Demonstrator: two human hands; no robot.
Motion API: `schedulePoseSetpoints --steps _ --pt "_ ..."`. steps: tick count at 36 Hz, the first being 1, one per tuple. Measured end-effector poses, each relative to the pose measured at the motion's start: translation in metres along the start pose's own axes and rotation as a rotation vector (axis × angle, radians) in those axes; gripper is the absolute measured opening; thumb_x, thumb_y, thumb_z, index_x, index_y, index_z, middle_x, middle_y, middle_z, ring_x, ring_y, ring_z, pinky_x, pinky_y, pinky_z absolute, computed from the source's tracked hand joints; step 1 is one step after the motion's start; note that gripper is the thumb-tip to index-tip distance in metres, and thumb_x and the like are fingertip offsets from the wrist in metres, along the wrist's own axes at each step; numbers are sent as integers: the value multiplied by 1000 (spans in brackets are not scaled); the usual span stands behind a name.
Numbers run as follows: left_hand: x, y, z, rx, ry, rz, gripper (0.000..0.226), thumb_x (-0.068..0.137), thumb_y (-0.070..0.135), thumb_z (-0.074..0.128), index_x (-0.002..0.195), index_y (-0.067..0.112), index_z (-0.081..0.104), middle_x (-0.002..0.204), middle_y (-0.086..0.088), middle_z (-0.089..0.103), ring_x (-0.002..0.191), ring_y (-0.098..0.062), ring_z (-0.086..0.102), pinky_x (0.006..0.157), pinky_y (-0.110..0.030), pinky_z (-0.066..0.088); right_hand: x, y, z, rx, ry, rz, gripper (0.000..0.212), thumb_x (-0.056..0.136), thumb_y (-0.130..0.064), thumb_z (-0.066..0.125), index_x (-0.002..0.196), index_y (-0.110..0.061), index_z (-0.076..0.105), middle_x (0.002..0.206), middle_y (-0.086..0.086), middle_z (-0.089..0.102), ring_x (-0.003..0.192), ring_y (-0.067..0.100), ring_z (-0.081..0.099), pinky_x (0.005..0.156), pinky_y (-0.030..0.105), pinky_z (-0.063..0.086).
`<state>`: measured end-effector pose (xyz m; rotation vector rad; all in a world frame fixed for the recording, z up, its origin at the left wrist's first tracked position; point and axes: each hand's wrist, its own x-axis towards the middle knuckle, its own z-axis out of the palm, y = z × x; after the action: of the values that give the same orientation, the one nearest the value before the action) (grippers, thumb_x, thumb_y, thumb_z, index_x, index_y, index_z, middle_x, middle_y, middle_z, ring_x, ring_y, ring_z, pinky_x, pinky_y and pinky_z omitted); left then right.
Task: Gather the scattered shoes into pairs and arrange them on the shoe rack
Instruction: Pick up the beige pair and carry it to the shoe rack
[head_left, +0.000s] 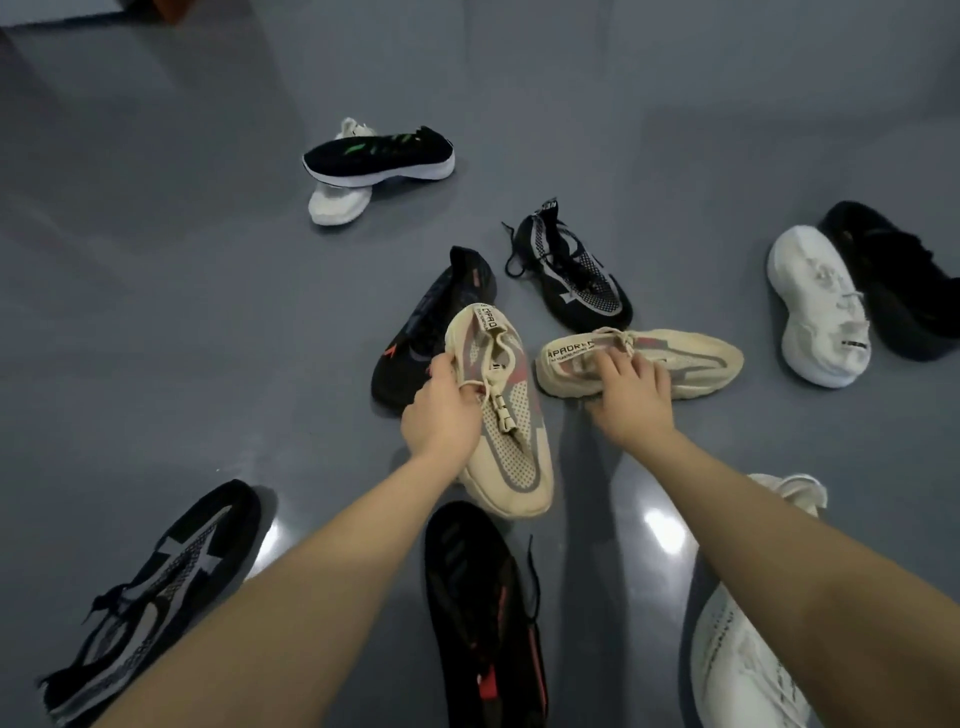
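One head-worn wide-angle view looks steeply down, close over the grey floor (156, 312).

A smooth grey floor (156, 322) is seen across almost the whole view, glossy enough that soft reflections are carried on it. Two bright patches of light (658, 525) are mirrored in the floor near the lower middle, a smaller one to the left of the larger. Broad darker bands are cast across the floor's far part, running upward from the patches. At the far upper left, well apart from the patches, a pale edge (47, 10) is met by the floor, and beside it a small brown corner (176, 8) is glimpsed; what it belongs to cannot be told.
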<state>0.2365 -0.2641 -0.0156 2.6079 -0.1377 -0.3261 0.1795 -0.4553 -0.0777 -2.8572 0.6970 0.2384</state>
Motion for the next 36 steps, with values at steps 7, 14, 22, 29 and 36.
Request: schedulePoseSetpoints --steps 7,14,22,29,36 --pt "1 -2 17 63 -27 37 29 96 18 43 125 14 41 109 -11 64 100 -34 59 84 -43 46 5 -2 4 -250 116 -81 40 92 -9 41 130 -20 46 133 9 49 132 39 33 117 45 2" --pt "-2 1 24 95 -11 55 33 96 15 42 129 12 39 109 -11 65 100 -34 60 81 -40 43 -18 -7 3 -276 114 -212 44 90 -5 44 131 -19 43 118 17 52 115 36 46 109 44 28" --pt "-19 8 -4 145 45 72 38 97 16 40 135 12 34 109 -8 64 97 -32 60 78 -37 39 -39 -29 -49 -257 86 -273 60 94 -14 45 148 -26 22 112 12 49 100 31 51 81 36 40" --pt "-45 43 -103 229 26 160 44 96 12 38 140 9 31 110 -9 63 94 -31 61 74 -35 38 -74 -70 -145 -312 49 -193 74 35 -14 91 106 -16 70 63 5 57 43 22 54 42 21 30" --pt "-48 94 -256 324 -2 179 45 96 13 37 140 9 28 108 -9 64 93 -30 61 70 -31 30 -87 -133 -307 -256 152 -214 66 35 2 85 98 -8 70 59 7 56 34 23 44 42 17 14"
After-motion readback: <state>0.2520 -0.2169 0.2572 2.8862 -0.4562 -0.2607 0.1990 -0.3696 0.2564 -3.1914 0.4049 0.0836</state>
